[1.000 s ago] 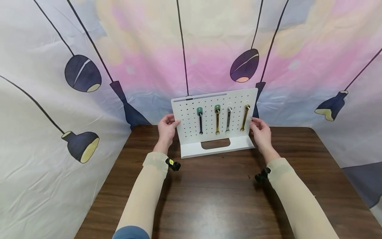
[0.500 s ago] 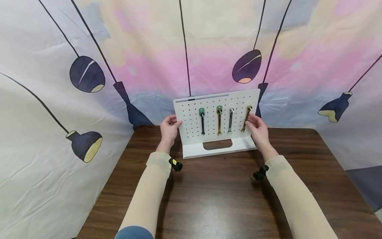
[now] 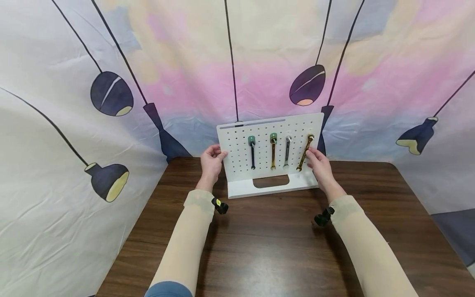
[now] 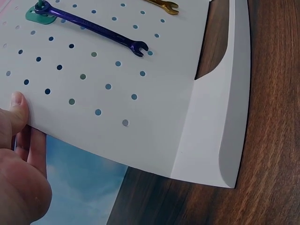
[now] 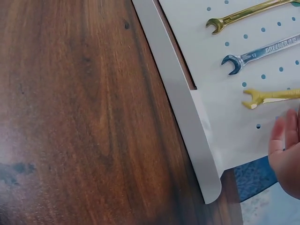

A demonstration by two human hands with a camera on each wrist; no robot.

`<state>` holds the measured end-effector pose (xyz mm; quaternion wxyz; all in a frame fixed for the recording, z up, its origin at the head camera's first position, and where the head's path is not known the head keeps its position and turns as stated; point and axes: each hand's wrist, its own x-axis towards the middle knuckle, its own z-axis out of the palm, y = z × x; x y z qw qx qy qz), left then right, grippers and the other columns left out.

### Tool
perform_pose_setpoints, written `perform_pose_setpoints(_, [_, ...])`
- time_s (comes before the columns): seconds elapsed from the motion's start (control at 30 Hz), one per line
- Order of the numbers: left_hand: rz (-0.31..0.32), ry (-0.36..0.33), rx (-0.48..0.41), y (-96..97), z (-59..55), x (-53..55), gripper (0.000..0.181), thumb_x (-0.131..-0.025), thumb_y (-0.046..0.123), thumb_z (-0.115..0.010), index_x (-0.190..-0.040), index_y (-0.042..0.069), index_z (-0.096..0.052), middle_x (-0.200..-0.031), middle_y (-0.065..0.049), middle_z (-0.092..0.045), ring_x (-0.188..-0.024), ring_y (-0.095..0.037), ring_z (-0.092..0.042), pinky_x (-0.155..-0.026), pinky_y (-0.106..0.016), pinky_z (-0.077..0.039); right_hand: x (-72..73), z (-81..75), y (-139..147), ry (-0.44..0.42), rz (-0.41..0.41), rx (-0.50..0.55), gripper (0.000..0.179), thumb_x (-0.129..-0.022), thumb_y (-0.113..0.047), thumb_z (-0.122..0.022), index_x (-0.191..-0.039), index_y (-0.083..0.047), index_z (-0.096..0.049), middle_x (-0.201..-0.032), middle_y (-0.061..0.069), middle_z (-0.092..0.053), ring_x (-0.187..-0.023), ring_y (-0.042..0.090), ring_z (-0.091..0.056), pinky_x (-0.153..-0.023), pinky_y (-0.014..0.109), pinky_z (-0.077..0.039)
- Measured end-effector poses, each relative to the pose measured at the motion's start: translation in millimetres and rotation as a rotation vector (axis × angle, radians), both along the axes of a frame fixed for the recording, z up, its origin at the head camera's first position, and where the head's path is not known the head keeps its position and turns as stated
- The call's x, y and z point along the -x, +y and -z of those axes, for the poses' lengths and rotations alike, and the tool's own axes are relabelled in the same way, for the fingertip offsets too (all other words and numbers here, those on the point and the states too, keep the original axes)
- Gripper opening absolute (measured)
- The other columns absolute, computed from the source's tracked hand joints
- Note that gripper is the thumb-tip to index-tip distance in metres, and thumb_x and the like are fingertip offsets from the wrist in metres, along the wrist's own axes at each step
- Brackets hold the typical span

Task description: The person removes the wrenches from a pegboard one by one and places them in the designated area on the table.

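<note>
The left hand (image 3: 210, 165) is pinching the left edge of a white pegboard stand (image 3: 262, 156), thumb in front. The right hand (image 3: 322, 170) is pinching the rightmost gold wrench (image 3: 304, 156) mid-shaft, its ring end at its peg. Three further pegs are carrying a blue-purple wrench (image 3: 253, 156), another gold wrench (image 3: 273, 155) and a silver wrench (image 3: 287, 153).

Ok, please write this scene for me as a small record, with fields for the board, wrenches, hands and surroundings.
board: white pegboard, upright on a brown table
wrenches: four in a row; left to right, dark blue wrench, inner gold wrench, silver wrench, outer gold wrench
left hand: pinches the board's left edge
right hand: appears to pinch the outer gold wrench
backdrop: cloth printed with lamps
</note>
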<state>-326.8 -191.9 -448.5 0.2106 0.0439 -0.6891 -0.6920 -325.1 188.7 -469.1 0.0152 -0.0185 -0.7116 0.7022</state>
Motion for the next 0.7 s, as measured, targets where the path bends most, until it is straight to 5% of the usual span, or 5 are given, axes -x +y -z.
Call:
perform_pose_setpoints(0.17, [-0.007,-0.001,0.018,0.1,0.8,-0.2,0.020,-0.094,-0.006,-0.079,-0.113,-0.003,-0.072,-0.090,0.002,-0.063,-0.083,-0.009,-0.062,-0.073,-0.020,-0.053,-3.8,4.9,1,-0.005,0.037,-0.028,0.059,-0.114,-0.033,-0.054,-0.161,0.000,-0.040,-0.160,0.019,-0.044,-0.145,0.027,-0.043,-0.120,0.049,-0.038])
perform_pose_setpoints(0.43, [-0.008,-0.020,0.044,0.9,0.1,0.7,0.018,-0.095,-0.003,-0.080,-0.112,-0.004,-0.073,-0.094,-0.003,-0.063,-0.084,-0.013,-0.060,-0.072,-0.021,-0.052,-7.1,12.2,4,0.030,0.093,-0.039,0.048,-0.111,-0.026,-0.062,-0.148,0.004,-0.053,-0.127,0.003,-0.060,-0.112,0.007,-0.056,-0.112,0.046,-0.046])
perform_pose_setpoints(0.7, [-0.004,-0.037,0.059,0.4,1.4,0.4,0.018,-0.096,0.000,-0.079,-0.112,-0.006,-0.074,-0.096,-0.005,-0.065,-0.085,-0.013,-0.061,-0.079,-0.033,-0.055,-14.7,16.3,9,0.061,0.088,-0.065,0.048,-0.111,-0.028,-0.063,-0.147,0.003,-0.055,-0.124,0.001,-0.061,-0.110,0.009,-0.059,-0.096,0.028,-0.053])
